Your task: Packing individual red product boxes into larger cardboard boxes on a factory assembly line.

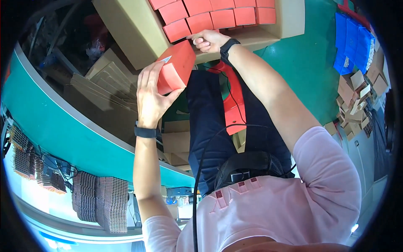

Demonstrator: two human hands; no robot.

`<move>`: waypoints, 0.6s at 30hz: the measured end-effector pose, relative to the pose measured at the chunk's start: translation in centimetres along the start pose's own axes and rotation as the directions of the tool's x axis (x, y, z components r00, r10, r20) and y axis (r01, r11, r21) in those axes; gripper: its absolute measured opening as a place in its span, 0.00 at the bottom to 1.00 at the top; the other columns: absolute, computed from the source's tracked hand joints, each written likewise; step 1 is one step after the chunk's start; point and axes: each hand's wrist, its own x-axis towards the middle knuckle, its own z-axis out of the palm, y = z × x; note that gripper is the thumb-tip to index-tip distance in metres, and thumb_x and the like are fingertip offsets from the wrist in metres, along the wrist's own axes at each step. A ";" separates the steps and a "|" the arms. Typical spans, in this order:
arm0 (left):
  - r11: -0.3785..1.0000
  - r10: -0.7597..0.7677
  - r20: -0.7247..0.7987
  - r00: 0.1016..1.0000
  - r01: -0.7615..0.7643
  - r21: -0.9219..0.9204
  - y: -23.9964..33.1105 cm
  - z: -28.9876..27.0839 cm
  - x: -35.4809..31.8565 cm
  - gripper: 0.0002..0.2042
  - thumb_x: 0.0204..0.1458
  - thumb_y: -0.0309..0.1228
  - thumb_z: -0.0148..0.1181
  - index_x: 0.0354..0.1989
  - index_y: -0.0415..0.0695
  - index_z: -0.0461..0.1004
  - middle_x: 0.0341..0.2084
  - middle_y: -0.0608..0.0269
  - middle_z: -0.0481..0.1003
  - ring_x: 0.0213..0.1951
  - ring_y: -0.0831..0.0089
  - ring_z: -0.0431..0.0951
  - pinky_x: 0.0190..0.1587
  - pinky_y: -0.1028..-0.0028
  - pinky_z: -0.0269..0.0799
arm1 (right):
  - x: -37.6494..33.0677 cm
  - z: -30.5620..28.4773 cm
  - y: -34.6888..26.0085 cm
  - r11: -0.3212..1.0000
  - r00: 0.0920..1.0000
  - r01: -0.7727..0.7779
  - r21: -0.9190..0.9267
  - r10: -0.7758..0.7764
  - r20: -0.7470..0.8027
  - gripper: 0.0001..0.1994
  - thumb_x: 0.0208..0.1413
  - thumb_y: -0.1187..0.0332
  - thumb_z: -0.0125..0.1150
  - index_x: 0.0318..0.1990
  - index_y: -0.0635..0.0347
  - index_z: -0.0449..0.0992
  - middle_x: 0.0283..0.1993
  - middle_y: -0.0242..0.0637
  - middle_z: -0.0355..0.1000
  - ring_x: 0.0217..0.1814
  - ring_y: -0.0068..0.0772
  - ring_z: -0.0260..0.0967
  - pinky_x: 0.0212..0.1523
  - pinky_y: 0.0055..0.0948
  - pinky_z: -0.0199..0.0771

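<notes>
My left hand (152,90) is wrapped round a red cardboard box (181,63), thumb at its near end and fingers along its left side. A small white label shows on the box beside my fingers. The box is tilted, its far end close to the row of red boxes (199,22) packed in a large open brown carton (126,29). At that far end, my right hand (210,41) has its index finger stretched out and its other fingers curled, with nothing visible in them. Whether the fingertip touches the held box, I cannot tell.
A teal-topped table (71,122) curves along the left, with flattened cardboard (105,84) beneath its edge. A red stool (235,107) stands between my legs, a black cable crossing it. Blue bins (352,42) and a heap of small cartons (354,101) lie at the right.
</notes>
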 end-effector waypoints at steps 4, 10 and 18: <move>1.000 0.024 0.060 0.998 -0.025 0.005 -0.4 0.7 0.9 0.38 0.26 0.31 0.77 0.54 0.45 0.69 0.50 0.56 0.72 0.52 0.53 0.69 0.56 0.60 0.68 | 0.3 -0.5 0.8 0.916 0.988 0.028 0.401 -0.086 0.126 0.14 0.60 0.77 0.41 0.52 0.75 0.62 0.18 0.23 0.55 0.12 0.12 0.46 0.09 0.15 0.44; 0.998 0.038 0.012 0.999 -0.039 0.044 0.5 2.9 3.0 0.38 0.29 0.35 0.77 0.55 0.46 0.68 0.50 0.57 0.71 0.52 0.54 0.69 0.55 0.60 0.69 | 0.5 -0.4 0.0 0.878 0.979 0.030 0.478 -0.122 0.163 0.11 0.59 0.77 0.41 0.43 0.77 0.67 0.18 0.23 0.57 0.12 0.13 0.48 0.08 0.15 0.47; 0.999 0.036 0.028 0.999 -0.036 0.009 -0.4 3.5 2.6 0.39 0.27 0.31 0.77 0.55 0.47 0.69 0.48 0.55 0.72 0.51 0.53 0.70 0.54 0.60 0.70 | 0.5 -0.5 0.1 0.754 0.978 0.085 0.652 -0.190 0.092 0.14 0.61 0.75 0.38 0.46 0.80 0.64 0.17 0.23 0.57 0.11 0.13 0.50 0.08 0.13 0.50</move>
